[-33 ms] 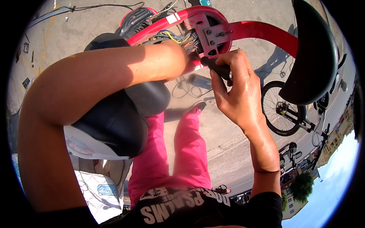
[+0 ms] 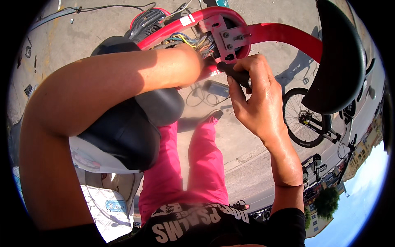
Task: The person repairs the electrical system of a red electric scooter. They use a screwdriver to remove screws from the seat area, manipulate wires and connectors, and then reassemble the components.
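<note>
A red curved vehicle frame (image 2: 284, 35) fills the top of the view, with a red metal bracket plate (image 2: 230, 35) screwed onto it. A bundle of coloured wires (image 2: 191, 41) comes out beside the plate. My right hand (image 2: 257, 96) grips a black tool handle (image 2: 234, 74), holding it just under the bracket. My left arm crosses from the left. My left hand (image 2: 196, 61) reaches in behind the wires and frame, with its fingers hidden.
A black padded seat (image 2: 123, 131) sits under my left arm. A large black curved part (image 2: 339, 61) hangs at the right. A bicycle wheel (image 2: 302, 119) and a dark box with cables (image 2: 216, 88) are on the concrete ground. My pink trousers (image 2: 197, 164) show below.
</note>
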`<action>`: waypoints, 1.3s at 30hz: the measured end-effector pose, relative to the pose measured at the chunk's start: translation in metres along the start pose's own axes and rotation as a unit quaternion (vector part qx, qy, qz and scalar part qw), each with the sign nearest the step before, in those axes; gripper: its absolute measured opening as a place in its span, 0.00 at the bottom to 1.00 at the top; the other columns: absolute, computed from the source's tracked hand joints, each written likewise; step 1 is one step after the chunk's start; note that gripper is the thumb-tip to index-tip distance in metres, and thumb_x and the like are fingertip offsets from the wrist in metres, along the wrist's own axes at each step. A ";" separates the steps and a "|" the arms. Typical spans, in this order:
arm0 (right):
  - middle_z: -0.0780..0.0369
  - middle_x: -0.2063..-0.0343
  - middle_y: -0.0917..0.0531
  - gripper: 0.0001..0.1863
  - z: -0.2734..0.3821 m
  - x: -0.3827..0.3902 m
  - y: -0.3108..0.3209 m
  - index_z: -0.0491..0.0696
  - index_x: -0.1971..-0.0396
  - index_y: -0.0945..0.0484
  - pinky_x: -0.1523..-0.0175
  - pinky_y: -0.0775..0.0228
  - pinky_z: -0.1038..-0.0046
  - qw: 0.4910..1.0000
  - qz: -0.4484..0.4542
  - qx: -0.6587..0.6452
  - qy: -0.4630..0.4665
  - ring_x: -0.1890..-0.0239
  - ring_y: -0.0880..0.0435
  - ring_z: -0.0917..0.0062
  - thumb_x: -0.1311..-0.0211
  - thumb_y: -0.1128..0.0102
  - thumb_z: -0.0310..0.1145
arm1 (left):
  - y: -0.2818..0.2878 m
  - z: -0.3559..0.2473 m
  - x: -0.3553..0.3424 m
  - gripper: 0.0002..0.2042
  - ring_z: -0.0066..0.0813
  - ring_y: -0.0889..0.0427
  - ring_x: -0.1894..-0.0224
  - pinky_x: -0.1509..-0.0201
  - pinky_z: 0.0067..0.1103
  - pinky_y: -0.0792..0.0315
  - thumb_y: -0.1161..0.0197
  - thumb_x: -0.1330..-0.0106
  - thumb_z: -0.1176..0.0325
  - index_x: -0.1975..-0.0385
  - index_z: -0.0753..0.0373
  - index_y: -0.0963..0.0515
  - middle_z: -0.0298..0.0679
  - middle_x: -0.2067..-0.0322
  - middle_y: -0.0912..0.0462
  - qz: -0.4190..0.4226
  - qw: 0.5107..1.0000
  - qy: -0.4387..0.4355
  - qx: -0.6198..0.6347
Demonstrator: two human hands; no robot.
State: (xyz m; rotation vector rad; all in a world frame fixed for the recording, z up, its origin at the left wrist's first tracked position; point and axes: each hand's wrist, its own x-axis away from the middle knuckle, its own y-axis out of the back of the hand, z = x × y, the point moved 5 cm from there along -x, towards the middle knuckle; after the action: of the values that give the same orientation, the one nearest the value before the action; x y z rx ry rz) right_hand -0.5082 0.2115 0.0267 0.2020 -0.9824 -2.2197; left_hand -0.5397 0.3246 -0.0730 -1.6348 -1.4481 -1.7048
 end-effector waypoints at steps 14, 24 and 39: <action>0.57 0.69 0.24 0.12 0.014 0.010 0.019 0.44 0.63 0.26 0.70 0.27 0.65 0.998 -0.020 -0.057 -0.019 0.73 0.19 0.60 0.48 0.41 0.18 | -0.007 0.002 -0.015 0.23 0.43 0.16 0.56 0.58 0.33 0.22 0.39 0.44 0.69 0.46 0.64 0.29 0.46 0.59 0.16 0.044 0.998 -0.050 -0.005; 0.56 0.68 0.25 0.11 0.000 0.014 0.011 0.44 0.64 0.30 0.71 0.29 0.61 0.999 -0.023 -0.025 -0.014 0.73 0.21 0.56 0.47 0.42 0.20 | -0.005 -0.007 -0.019 0.25 0.42 0.16 0.57 0.58 0.32 0.23 0.42 0.38 0.68 0.40 0.65 0.34 0.46 0.58 0.16 0.047 0.996 -0.048 -0.052; 0.57 0.70 0.27 0.13 -0.025 0.027 0.000 0.45 0.65 0.30 0.68 0.30 0.63 0.990 -0.082 -0.113 -0.032 0.72 0.23 0.58 0.49 0.39 0.20 | -0.002 -0.010 -0.012 0.24 0.41 0.16 0.57 0.56 0.32 0.24 0.48 0.37 0.67 0.39 0.65 0.38 0.47 0.57 0.17 0.033 0.990 -0.050 -0.129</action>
State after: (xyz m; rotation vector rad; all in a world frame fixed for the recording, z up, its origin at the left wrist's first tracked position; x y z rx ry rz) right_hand -0.5183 0.1790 0.0122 0.1119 -0.7626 -2.4817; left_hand -0.5437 0.3124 -0.0824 -1.9034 -1.2426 -1.8597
